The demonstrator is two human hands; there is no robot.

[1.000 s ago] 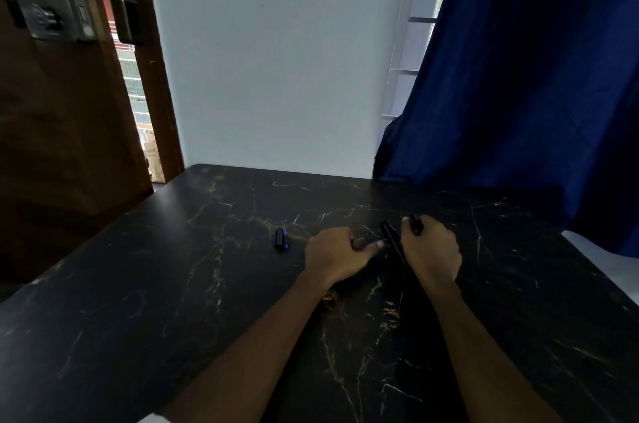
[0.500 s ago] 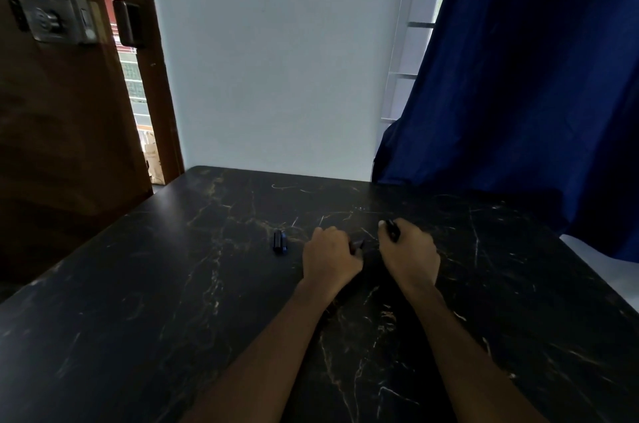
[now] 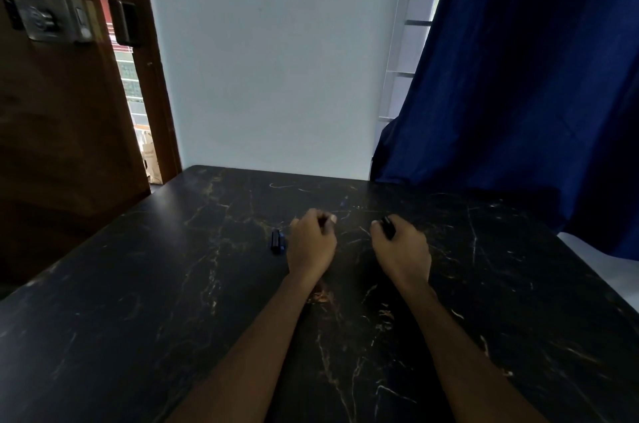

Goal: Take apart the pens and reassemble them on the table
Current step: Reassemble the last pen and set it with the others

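This looks like the pulling-apart step. The right hand (image 3: pixel 403 249) grasps a black pen piece (image 3: pixel 388 228), held apart from the left hand (image 3: pixel 311 246). The left hand's fingers are curled, but I cannot tell whether they pinch anything. Small dark pen parts (image 3: pixel 277 241) lie just left of it on the black table (image 3: pixel 173 301). Next comes laying the pieces down without letting them roll. No container shows.

Both hands rest on the surface (image 3: pixel 138 284). Just left of the left hand (image 3: pixel 311 246), close beside it, lie short pen parts (image 3: pixel 277 241). To its right, apart from it, the right hand (image 3: pixel 403 251) has a pen piece (image 3: pixel 388 228) in its fingers. Behind the left hand stands the wall (image 3: pixel 276 59), with the door (image 3: pixel 52 111) far to the left and the curtain (image 3: pixel 518 93) far to the right.
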